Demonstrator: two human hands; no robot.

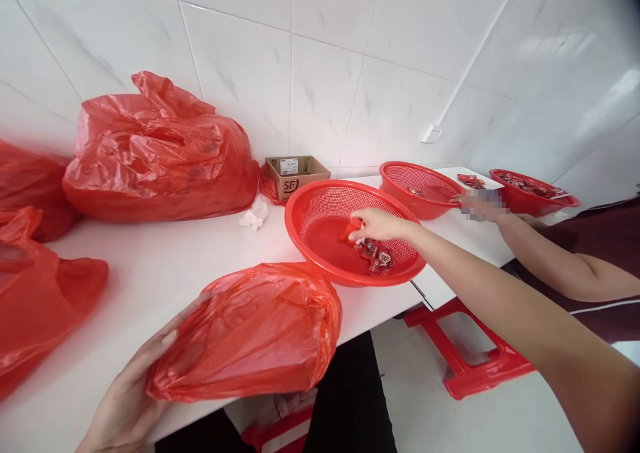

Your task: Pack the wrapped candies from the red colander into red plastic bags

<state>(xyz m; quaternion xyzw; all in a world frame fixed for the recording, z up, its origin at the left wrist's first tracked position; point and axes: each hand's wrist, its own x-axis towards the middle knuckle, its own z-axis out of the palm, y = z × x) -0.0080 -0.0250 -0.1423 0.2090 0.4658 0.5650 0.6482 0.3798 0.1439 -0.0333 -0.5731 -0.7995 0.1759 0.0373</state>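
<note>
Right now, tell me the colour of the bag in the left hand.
Translucent red bag, clearest in the head view.

A white, glossy desk [200, 253] runs along the tiled wall, with a narrow seam near its front edge. Bulky red bags [165, 166] sit on its left part. A crumpled white tissue [256, 214] lies beside a small open cardboard box [295, 185]. Farther right stand the near red basket [350, 280], a middle basket [417, 207] and a far basket [537, 203], with red packets [471, 181] lying between the last two.

Right hand [377, 225] partly hides red packet [349, 230]; front-left bag [45, 313] cut off.
</note>
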